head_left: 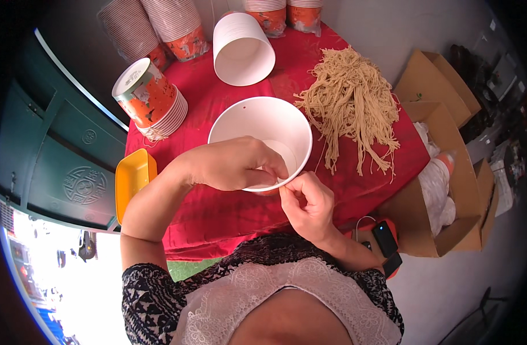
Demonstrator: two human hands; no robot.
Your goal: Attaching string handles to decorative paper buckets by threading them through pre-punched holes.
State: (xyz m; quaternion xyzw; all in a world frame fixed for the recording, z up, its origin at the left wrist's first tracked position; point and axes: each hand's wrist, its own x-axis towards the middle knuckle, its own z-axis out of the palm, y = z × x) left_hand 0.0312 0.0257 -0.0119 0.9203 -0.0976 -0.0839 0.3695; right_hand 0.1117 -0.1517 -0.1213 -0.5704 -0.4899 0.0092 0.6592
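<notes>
A white-lined paper bucket [269, 118] stands mouth up in front of me, a small hole showing near its far rim. My left hand [235, 163] reaches over the near left side, fingers curled and pinched inside the bucket by the near rim. Just outside that rim, my right hand [309, 204] is closed, thumb against the fingers. The two hands meet at the bucket's wall from inside and outside. Whatever the fingertips hold is hidden or too small to make out. To the right lies a loose heap of beige cords [352, 98].
A nested stack of orange buckets [163, 112] and a yellow tray [124, 175] sit at left on the red tablecloth [200, 215]. Another white bucket [236, 37] lies tipped behind. Wrapped bucket stacks [177, 26] line the back. Open cardboard boxes [410, 236] stand at right.
</notes>
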